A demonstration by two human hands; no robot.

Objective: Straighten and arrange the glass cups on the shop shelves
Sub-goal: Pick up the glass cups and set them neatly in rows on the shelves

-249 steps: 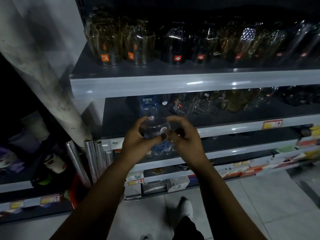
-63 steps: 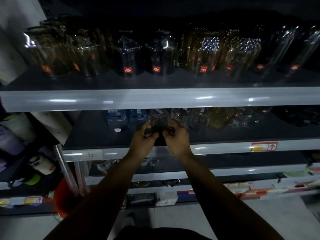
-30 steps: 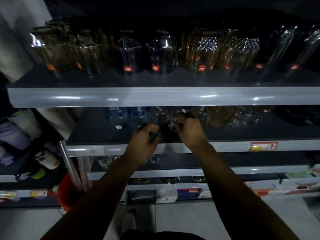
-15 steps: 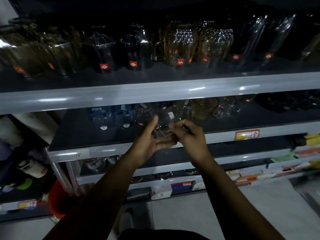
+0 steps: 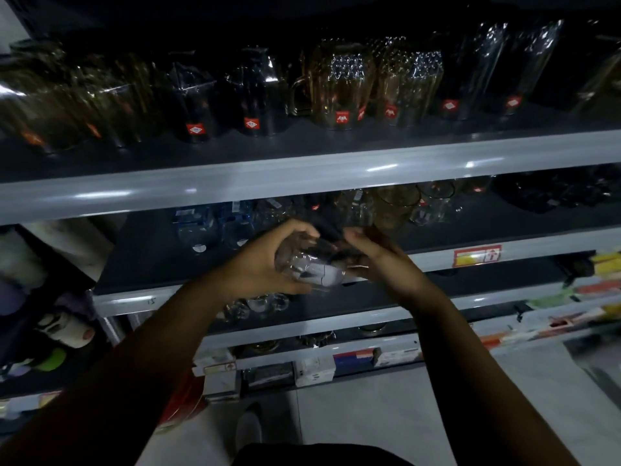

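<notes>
Before shelves point(image 5: 302, 173), left hand point(image 5: 258, 264) and right hand point(image 5: 379, 260) hold glass cup point(image 5: 312, 267).

So all you really got of the person was arms and a bit of clothing. Both forearms were bare from the bottom corners of the shot right up to the wrists, and the left hand point(image 5: 265, 260) and right hand point(image 5: 379, 260) were bare too. It was pretty dim, so the parts of the arms nearest the camera were almost silhouettes and I couldn't make out any detail on them. At the very bottom edge there was a strip of dark clothing point(image 5: 319, 456), black-looking with a rounded outline, couldn't tell which garment. Just above it one shoe point(image 5: 248, 428) showed, whitish-grey with a rounded toe. Too blurry to see laces or a logo.
</notes>
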